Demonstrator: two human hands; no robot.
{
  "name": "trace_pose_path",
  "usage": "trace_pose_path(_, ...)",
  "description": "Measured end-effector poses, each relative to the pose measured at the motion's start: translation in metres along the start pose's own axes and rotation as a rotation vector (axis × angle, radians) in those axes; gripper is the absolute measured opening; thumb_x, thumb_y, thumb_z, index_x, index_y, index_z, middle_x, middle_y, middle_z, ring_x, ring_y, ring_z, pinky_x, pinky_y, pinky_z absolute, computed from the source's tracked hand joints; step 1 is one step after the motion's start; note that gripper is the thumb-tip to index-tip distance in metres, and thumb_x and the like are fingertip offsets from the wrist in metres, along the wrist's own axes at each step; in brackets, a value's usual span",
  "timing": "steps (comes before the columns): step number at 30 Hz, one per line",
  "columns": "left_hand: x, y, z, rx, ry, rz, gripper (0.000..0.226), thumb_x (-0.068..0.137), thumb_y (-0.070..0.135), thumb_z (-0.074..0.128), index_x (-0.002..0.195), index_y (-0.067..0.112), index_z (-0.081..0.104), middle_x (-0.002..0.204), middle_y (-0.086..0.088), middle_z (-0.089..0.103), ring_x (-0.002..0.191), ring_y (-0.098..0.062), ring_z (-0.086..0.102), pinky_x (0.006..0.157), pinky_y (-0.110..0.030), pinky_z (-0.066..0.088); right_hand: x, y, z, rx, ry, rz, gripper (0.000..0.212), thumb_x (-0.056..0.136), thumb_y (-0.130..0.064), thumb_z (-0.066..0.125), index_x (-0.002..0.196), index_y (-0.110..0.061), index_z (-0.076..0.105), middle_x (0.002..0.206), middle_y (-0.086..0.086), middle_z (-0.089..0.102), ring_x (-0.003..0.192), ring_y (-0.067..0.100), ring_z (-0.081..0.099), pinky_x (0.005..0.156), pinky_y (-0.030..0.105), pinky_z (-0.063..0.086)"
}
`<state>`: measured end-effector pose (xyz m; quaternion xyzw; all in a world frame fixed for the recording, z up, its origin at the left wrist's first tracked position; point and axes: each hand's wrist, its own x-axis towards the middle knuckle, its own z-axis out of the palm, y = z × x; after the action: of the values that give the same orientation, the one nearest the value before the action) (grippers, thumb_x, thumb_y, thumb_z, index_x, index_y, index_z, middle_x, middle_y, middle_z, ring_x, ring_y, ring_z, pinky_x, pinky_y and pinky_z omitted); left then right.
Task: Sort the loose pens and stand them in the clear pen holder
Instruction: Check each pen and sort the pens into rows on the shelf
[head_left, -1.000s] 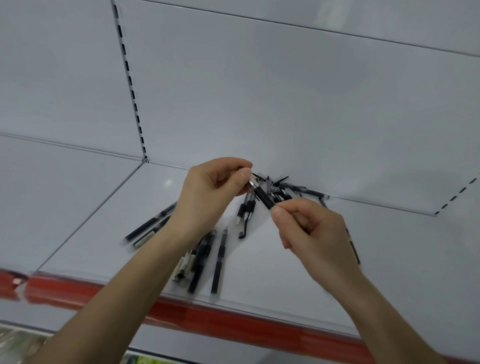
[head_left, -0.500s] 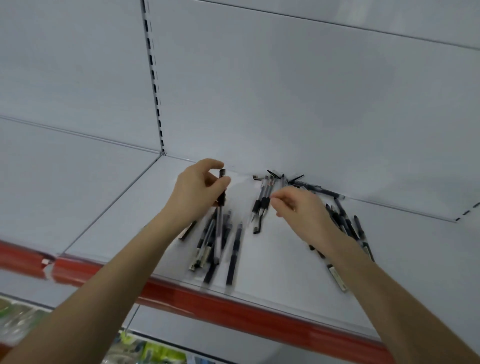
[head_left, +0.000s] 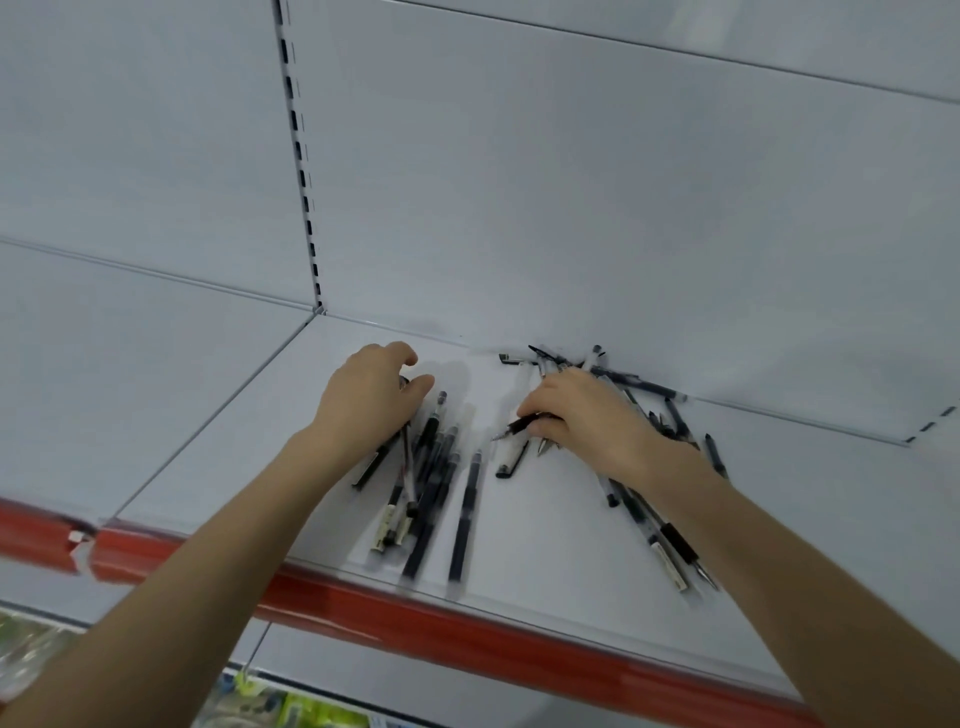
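**Lifting one pen clean out of the tangle**

White shop shelf (head_left: 545, 571), red strip (head_left: 467, 629) along its front edge, pale back panel (head_left: 571, 208) behind: that is where we work, and the clear pen holder is nowhere in view. Pens lie in two lots. A sorted row (head_left: 436, 493) runs roughly parallel from mid-shelf to the front edge. A tangle (head_left: 644, 387) sits against the back edge, with a few more pens trailing towards the front right under our forearm.

Our left hand (head_left: 371, 402) lies curled over the far ends of the sorted row. A dark tip shows between thumb and forefinger, but we cannot tell whether the hand grips a pen or only steadies the row. Our right hand (head_left: 587, 421) pinches a black pen (head_left: 519, 427) at the near side of the tangle, its point aimed at the sorted row.

We judge this to be the sorting step. To do it well, we lift the black pen straight up before carrying it across, so crossed neighbours do not drag along or roll off the front edge. We lay it parallel, tip matching the others, so the row can be gathered in one grasp for the holder.
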<state>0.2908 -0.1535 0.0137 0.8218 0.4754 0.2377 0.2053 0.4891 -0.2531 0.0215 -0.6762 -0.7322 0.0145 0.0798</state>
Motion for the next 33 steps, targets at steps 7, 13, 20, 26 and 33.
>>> trace_pose_path(7, 0.039, 0.037, 0.027, -0.023, -0.081, 0.181, 0.022, 0.09, 0.014, 0.05, 0.103, 0.003, 0.064, 0.104, -0.014, 0.062, 0.098, -0.027, 0.056, 0.08, -0.026, 0.038, -0.039, -0.007, -0.024, 0.463, 0.525, 0.157, 0.017, 0.088, -0.009, 0.059, 0.102, -0.006, 0.067, 0.091, -0.004, 0.063, 0.081, -0.002, 0.055, 0.079, 0.011, 0.043)
trace_pose_path(13, 0.075, 0.065, 0.06, 0.151, -0.174, 0.317, 0.024, 0.09, 0.008, 0.048, 0.108, 0.002, 0.063, 0.111, -0.018, 0.06, 0.103, -0.034, 0.056, 0.083, -0.033, 0.042, -0.07, -0.015, -0.039, 0.657, 0.577, 0.294, 0.015, 0.088, -0.01, 0.058, 0.091, -0.023, 0.062, 0.084, -0.018, 0.064, 0.08, -0.01, 0.058, 0.068, 0.002, 0.04)
trace_pose_path(20, 0.09, 0.065, 0.071, 0.318, -0.175, 0.322, 0.019, 0.088, 0.011, 0.051, 0.101, 0.005, 0.063, 0.111, -0.015, 0.061, 0.104, -0.033, 0.056, 0.086, -0.036, 0.044, -0.082, -0.011, -0.044, 0.753, 0.585, 0.349, 0.014, 0.09, -0.015, 0.055, 0.094, -0.026, 0.063, 0.091, -0.017, 0.067, 0.089, -0.001, 0.062, 0.078, 0.009, 0.046)
trace_pose_path(26, 0.075, 0.057, 0.05, 0.258, -0.211, 0.271, 0.024, 0.09, 0.016, 0.05, 0.108, 0.004, 0.061, 0.114, -0.016, 0.058, 0.106, -0.03, 0.054, 0.085, -0.031, 0.04, -0.069, -0.023, -0.053, 0.82, 0.608, 0.255, 0.022, 0.09, -0.014, 0.055, 0.091, -0.036, 0.058, 0.09, -0.015, 0.068, 0.088, -0.001, 0.064, 0.078, 0.012, 0.049)
trace_pose_path(33, 0.003, 0.073, -0.018, -0.61, -0.187, 0.202, 0.008, 0.086, 0.01, 0.061, 0.093, 0.006, 0.063, 0.081, -0.005, 0.065, 0.073, -0.005, 0.059, 0.064, -0.006, 0.045, -0.068, -0.027, -0.063, 0.496, 0.555, 0.161, 0.02, 0.087, -0.023, 0.051, 0.099, -0.031, 0.064, 0.08, -0.015, 0.062, 0.079, 0.003, 0.055, 0.069, 0.01, 0.042)
